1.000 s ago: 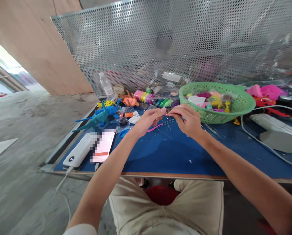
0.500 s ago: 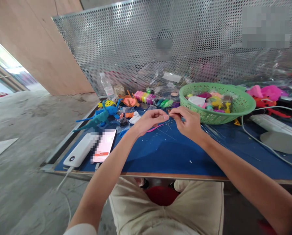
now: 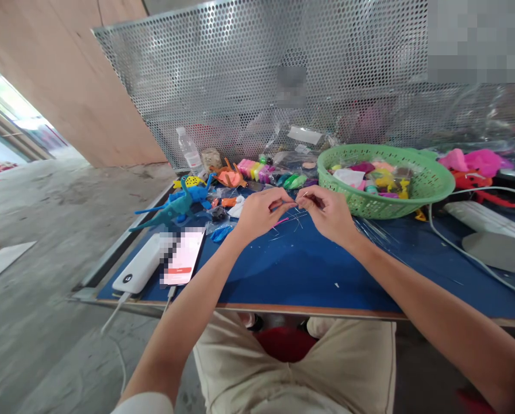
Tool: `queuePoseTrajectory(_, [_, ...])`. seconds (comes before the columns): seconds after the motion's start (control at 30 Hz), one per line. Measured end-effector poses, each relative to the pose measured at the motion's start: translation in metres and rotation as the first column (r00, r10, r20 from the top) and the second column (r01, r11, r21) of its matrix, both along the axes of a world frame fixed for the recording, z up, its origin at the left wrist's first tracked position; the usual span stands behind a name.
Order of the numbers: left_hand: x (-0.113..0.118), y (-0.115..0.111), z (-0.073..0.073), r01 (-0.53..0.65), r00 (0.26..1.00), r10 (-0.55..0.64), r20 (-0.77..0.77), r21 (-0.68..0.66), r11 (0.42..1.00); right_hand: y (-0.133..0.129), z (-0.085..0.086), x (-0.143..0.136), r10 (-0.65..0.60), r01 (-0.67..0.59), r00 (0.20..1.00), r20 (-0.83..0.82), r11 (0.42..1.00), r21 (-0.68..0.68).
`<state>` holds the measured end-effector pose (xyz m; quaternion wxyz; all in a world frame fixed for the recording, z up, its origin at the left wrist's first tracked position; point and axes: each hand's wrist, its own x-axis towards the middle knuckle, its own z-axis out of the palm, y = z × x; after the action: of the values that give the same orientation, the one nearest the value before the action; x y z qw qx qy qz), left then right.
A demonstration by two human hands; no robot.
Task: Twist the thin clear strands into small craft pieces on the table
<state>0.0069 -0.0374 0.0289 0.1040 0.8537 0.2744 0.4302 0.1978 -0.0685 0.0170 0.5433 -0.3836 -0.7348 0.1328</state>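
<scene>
Between your fingertips, just above the blue tabletop [image 3: 279,279], is a small thin piece [image 3: 304,195], too fine for its shape to be made out. Your right hand [image 3: 330,215] pinches it with thumb and forefinger, the other fingers curled in. Your left hand [image 3: 261,213] meets it from the other side, thumb and forefinger drawn together, though you cannot tell from this view whether they grip the piece too. Beneath your hands lie loose thin wires [image 3: 298,221], with a pink strip [image 3: 282,221] beside your left fingers. A green basket [image 3: 436,187] of colourful pieces stands beyond your right hand, and more wires [image 3: 372,231] lie in front of it. To your left are a teal dinosaur figure [image 3: 169,215], a phone [image 3: 185,259] and a white power bank [image 3: 137,270]. Behind everything rises a perforated metal sheet [image 3: 240,75], with a clear bottle [image 3: 191,154] standing near its foot.
</scene>
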Motion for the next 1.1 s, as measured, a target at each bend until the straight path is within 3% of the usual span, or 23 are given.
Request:
queuePoseTrajectory(0.1, [-0.002, -0.001, 0.0, -0.074, 0.991, 0.092, -0.093, 0.187, 0.98, 0.001, 0.0, 0.001, 0.003, -0.003, 1.0, 0.006, 1.0, 0.0])
queuePoseTrajectory(0.3, [-0.003, -0.002, 0.0, -0.117, 0.984, 0.154, -0.094, 0.314, 0.942, 0.002, -0.002, 0.0, -0.076, 0.065, 0.995, 0.071, 0.987, 0.146])
queuePoseTrajectory(0.5, [-0.004, -0.002, 0.0, -0.113, 0.978, 0.167, -0.121, 0.362, 0.925, 0.003, -0.005, -0.002, -0.052, 0.051, 0.999, 0.013, 0.997, 0.054])
queuePoseTrajectory(0.7, [-0.005, 0.003, -0.005, -0.158, 0.941, 0.268, -0.205, 0.434, 0.887, 0.002, -0.005, -0.004, -0.013, 0.013, 1.0, 0.015, 1.0, -0.009])
queuePoseTrajectory(0.8, [-0.008, 0.006, -0.004, -0.214, 0.938, 0.302, -0.172, 0.399, 0.892, 0.001, -0.005, -0.006, 0.002, -0.001, 0.999, 0.037, 1.0, -0.012])
queuePoseTrajectory(0.9, [-0.012, 0.008, 0.002, -0.212, 0.953, 0.265, -0.147, 0.299, 0.93, 0.001, -0.006, -0.004, -0.055, 0.05, 0.997, 0.057, 0.996, 0.076])
queuePoseTrajectory(1.03, [-0.011, 0.005, 0.009, -0.062, 0.99, 0.072, -0.122, 0.085, 0.994, 0.003, -0.006, 0.002, -0.138, 0.095, 0.98, 0.147, 0.959, 0.267])
queuePoseTrajectory(1.1, [-0.009, 0.003, 0.011, 0.04, 0.997, -0.045, -0.057, -0.073, 0.997, 0.003, -0.005, 0.005, -0.139, 0.062, 0.969, 0.203, 0.937, 0.343])
